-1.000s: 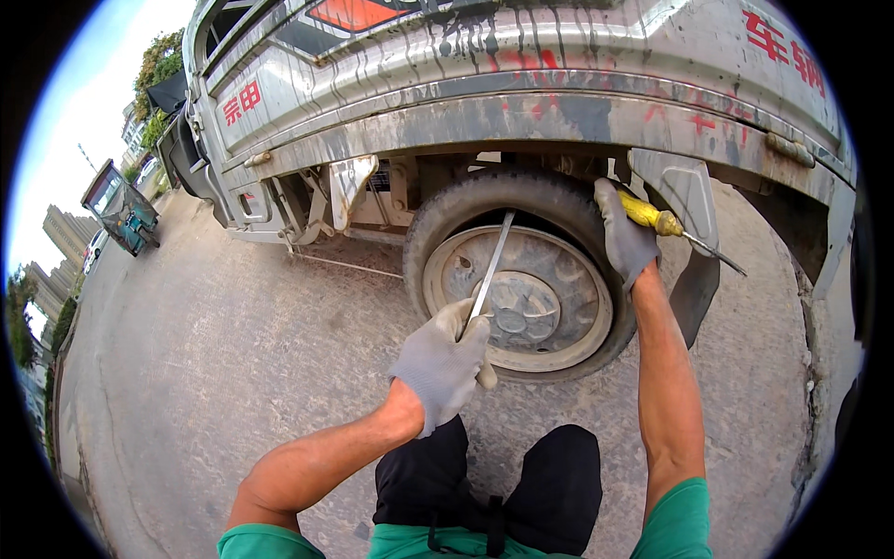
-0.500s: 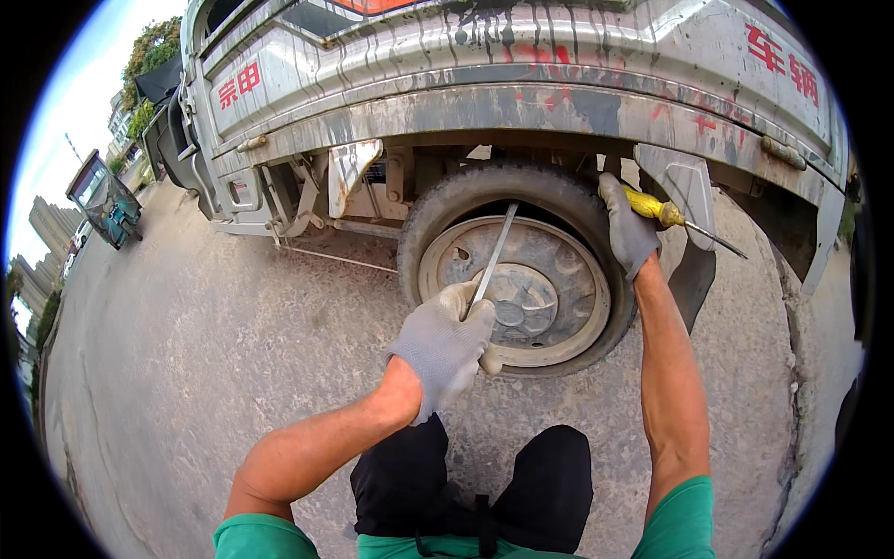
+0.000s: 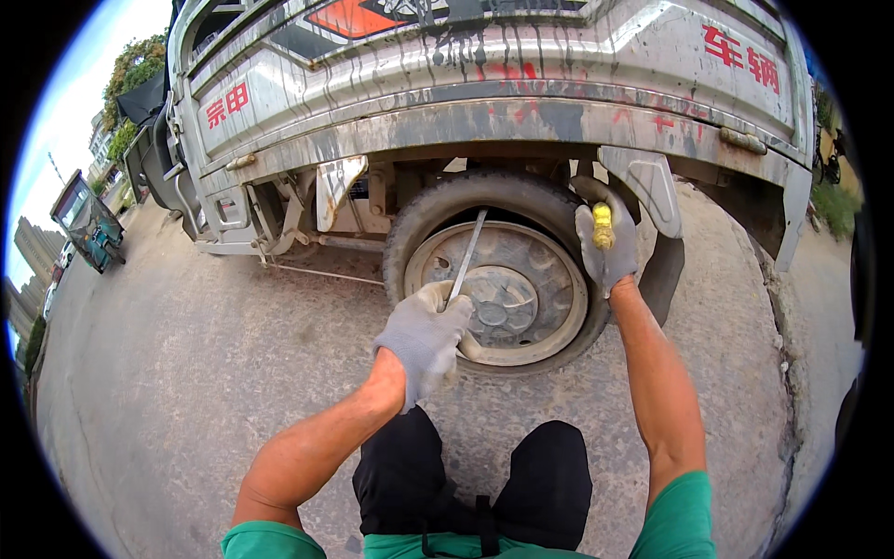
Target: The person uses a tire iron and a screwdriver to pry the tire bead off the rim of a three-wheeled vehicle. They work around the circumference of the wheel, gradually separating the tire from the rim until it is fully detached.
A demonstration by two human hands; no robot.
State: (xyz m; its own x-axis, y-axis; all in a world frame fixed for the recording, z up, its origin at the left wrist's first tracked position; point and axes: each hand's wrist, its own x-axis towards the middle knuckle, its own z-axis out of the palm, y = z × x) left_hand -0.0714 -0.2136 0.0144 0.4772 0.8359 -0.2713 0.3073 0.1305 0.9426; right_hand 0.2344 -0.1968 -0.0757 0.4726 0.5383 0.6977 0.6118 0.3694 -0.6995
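My left hand (image 3: 424, 335), in a grey work glove, is closed round a flat metal tyre lever (image 3: 469, 253). The lever slants up across the wheel, and its far end reaches the gap between the black tyre (image 3: 430, 212) and the dusty steel rim (image 3: 433, 270) at the top. The tyre sits away from the rim along that upper part. At the tyre's upper right side, my gloved right hand (image 3: 610, 247) grips a yellow-handled screwdriver (image 3: 602, 224). Its handle appears nearly end-on, and its shaft is not visible. Whether this hand touches the tyre, I cannot tell.
The dirty silver cargo bed (image 3: 447, 112) of a vehicle overhangs the wheel. A pale mudguard bracket (image 3: 647, 186) and a dark flap (image 3: 663, 279) stand close to the right of my right hand. Farther off to the left, a three-wheeler (image 3: 88, 224) is on the concrete ground (image 3: 214, 373).
My right hand has turned the screwdriver: its shaft showed pointing right before and no longer shows. The left hand keeps the lever in the gap. The whole view has shifted slightly.
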